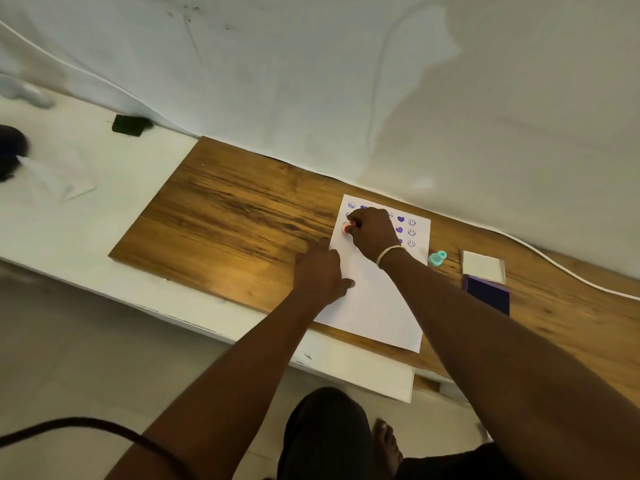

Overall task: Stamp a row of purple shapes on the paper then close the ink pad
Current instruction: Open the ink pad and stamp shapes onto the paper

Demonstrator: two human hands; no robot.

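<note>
Paper (372,299) lies on the wooden table (225,230), near its right half, running from the far edge toward the near edge and overhanging the near edge slightly. Its far end carries printed purple marks: columns of hearts (400,220) and smiley faces (411,233), some of them hidden under the right hand.

Right hand (370,232) is over the far left corner of the paper, fingers curled round a small pink stamp (346,228), whose end sits at the sheet; grip is closed on the stamp. Contact between stamp face and paper cannot be confirmed. A pale band (389,255) circles the right wrist.

Left hand (320,275) rests flat on the left edge of the paper, fingers extended, thumb lying on the sheet; grip is wide, holding nothing, pressing the paper down.

Teal stamp (437,258) stands on the table just beside the right edge of the paper. Further right, the ink pad (486,293) lies open, purple surface exposed, with its white lid (483,266) touching it on the far side.

White cable (561,265) runs along the far edge of the table at the right.
</note>
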